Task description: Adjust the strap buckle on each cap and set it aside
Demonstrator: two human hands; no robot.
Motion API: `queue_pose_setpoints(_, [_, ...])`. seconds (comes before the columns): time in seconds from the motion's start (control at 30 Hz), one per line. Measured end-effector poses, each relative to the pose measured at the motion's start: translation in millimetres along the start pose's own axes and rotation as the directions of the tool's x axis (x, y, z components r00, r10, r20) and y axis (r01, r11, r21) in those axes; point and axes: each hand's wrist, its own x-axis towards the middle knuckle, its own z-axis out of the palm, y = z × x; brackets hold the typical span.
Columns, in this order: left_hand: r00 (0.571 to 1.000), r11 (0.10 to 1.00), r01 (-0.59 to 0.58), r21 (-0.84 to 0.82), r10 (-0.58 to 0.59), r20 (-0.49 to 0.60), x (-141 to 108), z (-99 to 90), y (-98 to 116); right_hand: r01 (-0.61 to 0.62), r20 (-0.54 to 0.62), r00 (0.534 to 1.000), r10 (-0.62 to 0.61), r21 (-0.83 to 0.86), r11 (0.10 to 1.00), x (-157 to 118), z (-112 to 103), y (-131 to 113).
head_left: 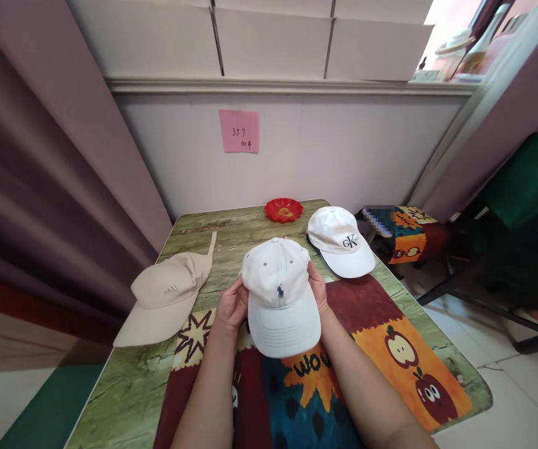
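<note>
Between my two hands is a white baseball cap (273,274) with a small dark blue horse-and-rider emblem, its brim pointing toward me. My left hand (232,304) grips the cap's left side, and my right hand (318,287) grips its right side; part of the fingers of each is hidden behind the cap. A beige cap (166,290) with a striped logo and a strap sticking up lies on the left of the table. On the right rests another white cap (336,234) with dark letters on its front, close to my right hand.
A red scalloped dish (283,210) stands at the back of the wood-patterned table (128,380). Under my arms lies a colourful printed cloth (371,312). A pink note (239,131) is stuck to the wall behind. A purple curtain (81,125) hangs at the left.
</note>
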Motion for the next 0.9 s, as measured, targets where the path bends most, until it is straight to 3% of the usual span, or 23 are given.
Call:
queue_pose_setpoints(0.1, [0.999, 0.999, 0.03, -0.033, -0.029, 0.042, -3.7, 7.1, -4.2, 0.004, -0.001, 1.0, -0.004, 0.0, 1.0, -0.4, 4.7, 1.5])
queue_pose_setpoints(0.23, [0.996, 0.996, -0.007, -0.093, 0.015, 0.093, -13.4, 15.7, -9.4, -0.036, 0.027, 0.999, 0.036, -0.009, 0.999, 0.7, 4.9, 1.2])
queue_pose_setpoints(0.6, [0.995, 0.995, -0.099, -0.003, 0.099, -0.02, -13.8, 15.1, -7.2, 0.052, -0.02, 0.998, -0.054, -0.066, 0.996, 5.1, -7.1, -9.3])
queue_pose_setpoints(0.7, [0.989, 0.984, -0.143, 0.105, 0.145, -0.007, -16.1, 17.7, 2.7, 0.072, 0.025, 0.997, -0.068, -0.185, 0.98, 1.0, -10.3, -20.7])
queue_pose_setpoints(0.83, [0.974, 0.949, -0.225, 0.221, 0.225, 0.023, -20.9, 20.2, 18.2, -0.086, 0.111, 0.98, 0.163, -0.504, 0.859, -5.9, -8.7, -31.4])
queue_pose_setpoints(0.9, [0.957, 0.918, -0.285, 0.274, 0.289, 0.03, -23.8, 25.0, 25.0, -0.07, 0.097, 0.983, 0.153, -0.578, 0.813, -5.5, -6.1, -32.3])
